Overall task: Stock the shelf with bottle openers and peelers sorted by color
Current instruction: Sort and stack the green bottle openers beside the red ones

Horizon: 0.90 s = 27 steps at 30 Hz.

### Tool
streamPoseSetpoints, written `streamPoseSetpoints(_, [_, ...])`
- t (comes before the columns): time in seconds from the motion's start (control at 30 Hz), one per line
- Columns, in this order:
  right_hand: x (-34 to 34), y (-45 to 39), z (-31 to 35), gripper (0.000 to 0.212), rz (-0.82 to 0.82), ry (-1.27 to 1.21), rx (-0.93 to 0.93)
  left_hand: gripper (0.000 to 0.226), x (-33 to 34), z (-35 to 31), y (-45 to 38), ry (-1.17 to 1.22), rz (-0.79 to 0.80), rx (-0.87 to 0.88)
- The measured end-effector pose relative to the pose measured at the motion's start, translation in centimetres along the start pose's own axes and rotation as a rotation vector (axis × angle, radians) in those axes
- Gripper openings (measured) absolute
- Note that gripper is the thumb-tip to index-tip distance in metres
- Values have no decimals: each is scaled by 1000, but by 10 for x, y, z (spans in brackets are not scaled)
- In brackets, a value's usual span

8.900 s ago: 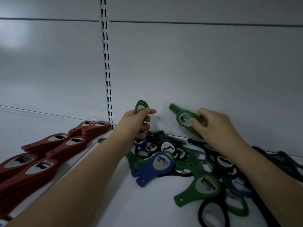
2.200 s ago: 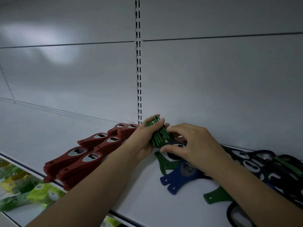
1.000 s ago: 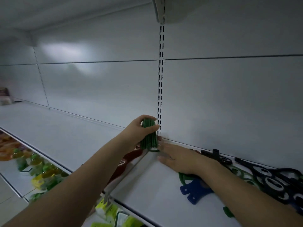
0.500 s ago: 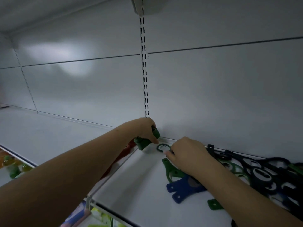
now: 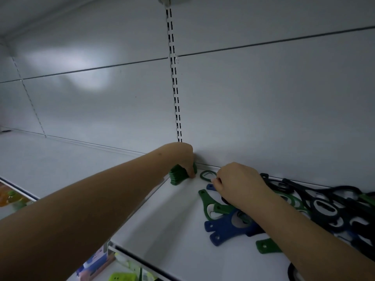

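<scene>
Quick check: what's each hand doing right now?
Left hand: grips the stack of green openers on the shelf.
Right hand: pinches a single green opener.

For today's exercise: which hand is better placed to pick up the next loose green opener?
Right. The right hand already touches the loose green opener; the left hand grips the green stack.

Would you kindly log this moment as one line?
left hand: holds green opener stack on shelf | right hand: pinches loose green opener | mixed pile: unsorted
</scene>
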State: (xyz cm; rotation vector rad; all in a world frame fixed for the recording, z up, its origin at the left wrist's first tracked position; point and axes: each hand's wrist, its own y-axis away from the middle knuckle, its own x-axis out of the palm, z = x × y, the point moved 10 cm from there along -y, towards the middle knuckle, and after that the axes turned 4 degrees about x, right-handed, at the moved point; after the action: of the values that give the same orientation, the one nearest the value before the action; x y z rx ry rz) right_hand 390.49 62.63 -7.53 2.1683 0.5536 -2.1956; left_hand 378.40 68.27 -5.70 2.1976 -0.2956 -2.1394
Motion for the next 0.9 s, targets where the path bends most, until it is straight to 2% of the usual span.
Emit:
streamPoseSetpoints(0.07, [2,-1,0,35,-3,-3,-5,64,-1,1,5,2,-19,-18])
streamPoseSetpoints(0.13, [2,0,3,27,-9,14,-26,67,5,9,7,70,29,-73])
streamPoseSetpoints(0.2, [0,1,3,30,-21,-8,-32,71,16,17,12,191,118,-144])
streamPoseSetpoints(0.27, [-2,2,2,35,-39,-19,-27,66,20,21,16,233,146,-174])
streamPoseSetpoints(0.4, [-2,3,2,36,-43,-12,-21,54,20,24,16,283,95,-162])
streamPoseSetpoints(0.7, [1,-1,2,32,-28,10,-24,32,7,24,15,179,-59,-89])
streamPoseSetpoints(0.9, [-2,1,1,33,-60,-21,-22,53,6,27,18,324,-50,-89])
